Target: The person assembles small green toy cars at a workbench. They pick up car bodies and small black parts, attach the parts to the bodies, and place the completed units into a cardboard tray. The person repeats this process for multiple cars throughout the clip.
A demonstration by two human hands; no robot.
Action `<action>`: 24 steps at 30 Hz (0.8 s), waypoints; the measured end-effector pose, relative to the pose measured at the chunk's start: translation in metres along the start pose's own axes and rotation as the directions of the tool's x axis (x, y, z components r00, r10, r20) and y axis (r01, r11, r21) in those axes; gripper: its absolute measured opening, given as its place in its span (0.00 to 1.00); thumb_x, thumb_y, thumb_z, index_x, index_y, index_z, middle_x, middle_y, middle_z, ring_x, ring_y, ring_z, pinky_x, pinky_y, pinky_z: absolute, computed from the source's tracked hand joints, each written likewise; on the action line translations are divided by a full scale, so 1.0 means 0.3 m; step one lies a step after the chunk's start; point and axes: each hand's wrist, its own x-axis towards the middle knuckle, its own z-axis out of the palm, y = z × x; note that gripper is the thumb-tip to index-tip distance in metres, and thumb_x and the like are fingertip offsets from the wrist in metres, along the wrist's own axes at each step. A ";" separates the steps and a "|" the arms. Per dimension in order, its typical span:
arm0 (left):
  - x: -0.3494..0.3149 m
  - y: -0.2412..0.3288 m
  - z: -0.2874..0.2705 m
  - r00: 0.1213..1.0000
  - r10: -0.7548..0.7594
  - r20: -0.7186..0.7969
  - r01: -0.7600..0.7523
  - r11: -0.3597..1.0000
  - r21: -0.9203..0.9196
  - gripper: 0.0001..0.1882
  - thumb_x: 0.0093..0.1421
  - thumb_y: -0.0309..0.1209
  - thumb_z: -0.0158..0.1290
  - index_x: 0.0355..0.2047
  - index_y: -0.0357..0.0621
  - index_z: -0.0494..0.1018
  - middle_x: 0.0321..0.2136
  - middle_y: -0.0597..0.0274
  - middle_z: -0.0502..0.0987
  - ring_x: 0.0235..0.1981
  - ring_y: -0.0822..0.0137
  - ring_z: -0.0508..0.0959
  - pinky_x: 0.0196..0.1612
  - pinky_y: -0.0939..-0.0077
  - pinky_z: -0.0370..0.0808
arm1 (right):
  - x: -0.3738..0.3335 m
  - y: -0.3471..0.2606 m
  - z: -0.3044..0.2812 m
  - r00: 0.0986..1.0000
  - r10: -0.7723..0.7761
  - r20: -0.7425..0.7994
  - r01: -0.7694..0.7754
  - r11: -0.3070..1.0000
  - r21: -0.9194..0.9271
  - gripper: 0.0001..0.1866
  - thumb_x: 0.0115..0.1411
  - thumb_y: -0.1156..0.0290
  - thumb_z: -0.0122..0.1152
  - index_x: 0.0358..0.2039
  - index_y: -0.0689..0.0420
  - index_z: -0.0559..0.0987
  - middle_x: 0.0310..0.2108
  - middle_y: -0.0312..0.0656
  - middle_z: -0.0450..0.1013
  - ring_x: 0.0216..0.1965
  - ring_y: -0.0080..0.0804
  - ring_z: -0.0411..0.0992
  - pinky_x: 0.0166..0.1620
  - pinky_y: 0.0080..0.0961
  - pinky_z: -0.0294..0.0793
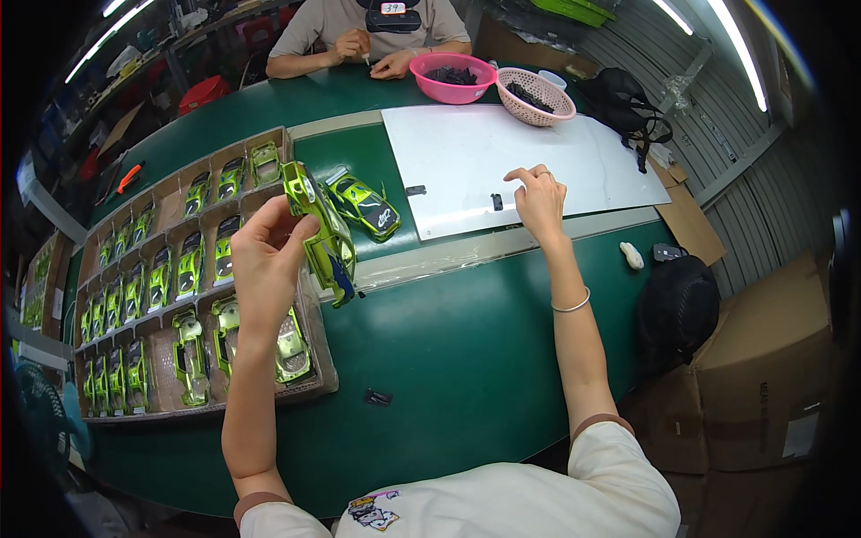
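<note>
My left hand (272, 255) grips a lime-green toy car body shell (330, 247) by its side, tilted on edge at the right corner of the partitioned box. Another green car body (366, 204) lies on the table just beyond it. Over the white board (448, 148), my right hand (541, 204) hovers with fingers bent but apart, and nothing shows in them. Closest to it is a small black part (497, 202) on the board. A second black piece (415, 190) rests at the board's left edge.
At left, a cardboard box (327, 363) holds rows of green car shells. Pink bowl (453, 90) and pale pink basket (538, 117) contain black parts. A person (359, 45) sits opposite. One dark piece (378, 397) lies on the green table; a black bag (679, 305) is at right.
</note>
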 end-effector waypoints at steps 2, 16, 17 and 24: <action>-0.004 -0.004 0.003 1.000 0.012 -0.007 -0.012 1.000 0.014 0.09 0.53 0.21 0.52 0.36 0.35 0.73 0.26 0.68 0.75 0.26 0.82 0.72 0.30 0.87 0.68 | -0.010 -0.011 0.032 0.995 -0.016 -0.098 0.021 0.998 0.051 0.09 0.45 0.79 0.53 0.21 0.47 0.78 0.28 0.35 0.65 0.34 0.31 0.65 0.41 0.31 0.56; -0.019 0.012 0.035 1.000 -0.012 0.012 0.013 0.998 -0.058 0.14 0.51 0.22 0.56 0.39 0.34 0.73 0.27 0.64 0.77 0.28 0.79 0.74 0.31 0.86 0.70 | 0.032 -0.105 -0.028 0.998 0.036 -0.061 -0.001 0.866 0.501 0.13 0.50 0.71 0.57 0.39 0.55 0.74 0.38 0.38 0.68 0.36 0.32 0.68 0.42 0.33 0.63; -0.019 -0.004 0.028 0.999 -0.042 0.021 0.041 0.999 0.016 0.14 0.51 0.22 0.56 0.39 0.34 0.73 0.27 0.62 0.77 0.28 0.79 0.75 0.32 0.86 0.72 | 0.049 -0.188 -0.093 0.999 0.027 0.038 -0.046 0.738 0.673 0.20 0.52 0.69 0.59 0.45 0.58 0.70 0.44 0.42 0.68 0.39 0.31 0.69 0.43 0.31 0.68; -0.071 0.051 0.085 0.979 0.201 0.018 -0.201 0.966 0.160 0.11 0.49 0.22 0.56 0.35 0.35 0.74 0.26 0.57 0.77 0.26 0.70 0.78 0.30 0.80 0.74 | -0.084 -0.574 -0.318 0.764 -0.483 0.429 -0.475 0.031 0.880 0.47 0.39 0.75 0.71 0.59 0.58 0.54 0.53 0.46 0.60 0.53 0.39 0.63 0.54 0.38 0.65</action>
